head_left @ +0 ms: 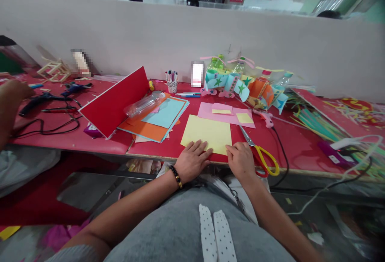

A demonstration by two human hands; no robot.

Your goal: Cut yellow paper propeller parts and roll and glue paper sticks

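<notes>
A sheet of yellow paper (pixel 207 130) lies flat on the red table (pixel 216 98) in front of me. My left hand (pixel 194 159) rests on its near edge, palm down with the fingers stretched out. At the near right corner, my right hand (pixel 240 159) has its fingers curled in and pinches the paper's edge. Just beyond that hand are scissors (pixel 266 159) with yellow and red handles, blades pointing away. Behind the yellow sheet, pink paper (pixel 206 110) carries smaller pink and yellow pieces.
Left of me are blue and orange sheets (pixel 164 111), a clear plastic bottle (pixel 144 105) and a slanted red board (pixel 117 101). Decorated bottles (pixel 237 77) stand along the partition. A pink glue gun (pixel 264 118) trails its cord at right. Another person's hand (pixel 13 93) is far left.
</notes>
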